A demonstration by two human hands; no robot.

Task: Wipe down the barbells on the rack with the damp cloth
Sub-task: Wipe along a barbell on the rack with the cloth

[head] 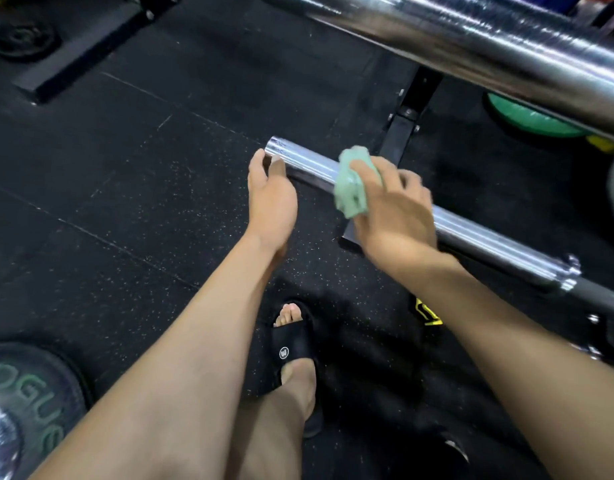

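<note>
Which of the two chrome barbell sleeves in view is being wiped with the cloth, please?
The lower sleeve: the right hand presses the green cloth onto it while the left hand touches its end. The upper sleeve is untouched.

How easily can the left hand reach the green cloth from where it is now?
Probably yes: the left hand rests at the end of the lower barbell sleeve, with bare chrome between it and the green cloth, which the right hand grips.

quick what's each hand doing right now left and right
Left hand: open, fingertips touching the free end of the lower barbell sleeve; no grip on it.
Right hand: closed, its grip on the green cloth pressed against that sleeve.
</note>
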